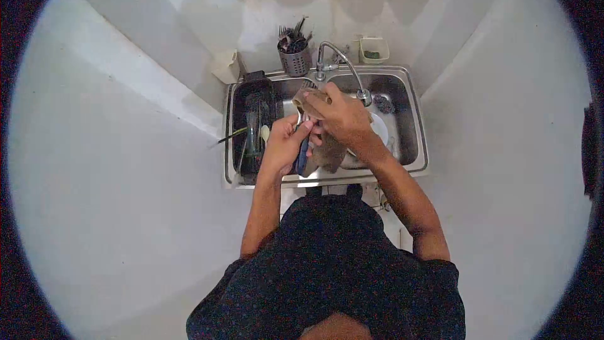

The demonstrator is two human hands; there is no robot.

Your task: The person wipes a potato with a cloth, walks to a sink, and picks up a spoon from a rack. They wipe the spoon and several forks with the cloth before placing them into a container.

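Over the double sink, my left hand [284, 145] is closed around the dark blue handle of a fork [302, 156], whose tined end points away from me. My right hand [343, 116] grips a brownish cloth [330, 154] wrapped about the metal part of the fork. One end of the cloth hangs down between my hands. Part of the fork's neck is hidden by the cloth and my fingers. Below my right forearm, a white plate [379, 129] shows in the right basin.
A perforated metal holder [295, 62] with cutlery stands behind the sink [414, 157]. The curved faucet [343, 56] reaches over the right basin, near a dark scrubber [384, 104]. A black rack [272, 97] with a glass [252, 138] fills the left basin. A small tub [374, 50] stands behind.
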